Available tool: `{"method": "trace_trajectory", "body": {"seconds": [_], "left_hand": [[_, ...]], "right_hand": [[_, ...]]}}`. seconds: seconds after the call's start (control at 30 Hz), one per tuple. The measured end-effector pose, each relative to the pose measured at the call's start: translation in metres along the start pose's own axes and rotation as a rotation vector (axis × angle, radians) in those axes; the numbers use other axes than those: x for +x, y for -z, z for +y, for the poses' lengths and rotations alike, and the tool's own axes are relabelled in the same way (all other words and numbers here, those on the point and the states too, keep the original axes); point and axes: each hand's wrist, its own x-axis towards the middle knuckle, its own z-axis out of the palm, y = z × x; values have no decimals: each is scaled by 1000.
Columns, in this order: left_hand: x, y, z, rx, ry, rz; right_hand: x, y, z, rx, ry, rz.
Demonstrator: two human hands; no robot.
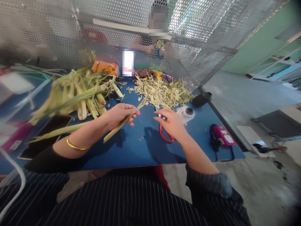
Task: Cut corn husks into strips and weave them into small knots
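Cutting step, seemingly: left hand (127,113) pinching plant strips (114,133), tips beyond fingers, near shredded pile (162,91); right hand (173,122) round scissors (161,131), thumb and forefinger parted; next likely calls for scissors meeting tips

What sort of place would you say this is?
Probably a small workshop: a blue worktable holds a heap of shredded plant strips, a perforated metal screen stands behind it, and the grey floor looks bare.

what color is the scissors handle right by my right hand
The scissors handle is red; it shows best in the head view, the only one here.
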Motion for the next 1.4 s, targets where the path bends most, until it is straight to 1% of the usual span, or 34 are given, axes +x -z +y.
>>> {"method": "trace_trajectory", "body": {"seconds": [0.03, 0.07, 0.13, 0.17, 0.2, 0.23, 0.27, 0.33, 0.43, 0.5, 0.57, 0.7, 0.77, 0.9, 0.97, 1.07, 1.2, 1.33, 1.4], "left_hand": [[-1, 2, -1, -24, -1, -17], [-2, 4, -2, -46, -2, -25], [-3, 7, -6, -74, 2, -10], [-3, 9, -8, -83, 6, 8], [-2, 10, -11, -86, 13, 27], [-1, 11, -13, -83, 16, 44], [0, 12, -16, -77, 20, 60], [2, 12, -21, -53, 37, 72], [4, 10, -27, -43, 71, 76], [4, 9, -29, -49, 91, 80], [5, 8, -30, -53, 105, 88], [6, 9, -33, -90, 109, 104], [8, 9, -34, -104, 114, 114], [10, 10, -36, -151, 116, 142], [12, 12, -36, -213, 112, 171], [13, 16, -36, -317, 118, 200], [15, 18, -35, -403, 171, 204], [15, 17, -31, -425, 187, 237], [15, 16, -30, -436, 204, 234]], "right_hand": [[11, -3, -6, 185, 9, -23], [22, -7, -11, 368, -9, -74], [39, -19, -23, 735, -79, -265], [44, -26, -28, 866, -83, -370], [47, -33, -32, 962, -84, -434], [47, -40, -35, 1022, -90, -486], [46, -46, -36, 1047, -104, -508], [41, -55, -35, 1025, -164, -480], [34, -62, -27, 970, -248, -381], [34, -63, -22, 946, -265, -346], [35, -63, -19, 927, -258, -339], [36, -63, -17, 861, -173, -380], [36, -62, -17, 800, -120, -363], [37, -56, -16, 681, -114, -203], [39, -53, -14, 627, -110, -129], [41, -51, -9, 568, -63, -33], [40, -51, -6, 490, 19, 33], [39, -51, -7, 381, 118, 82], [38, -50, -8, 341, 151, 108]]}}
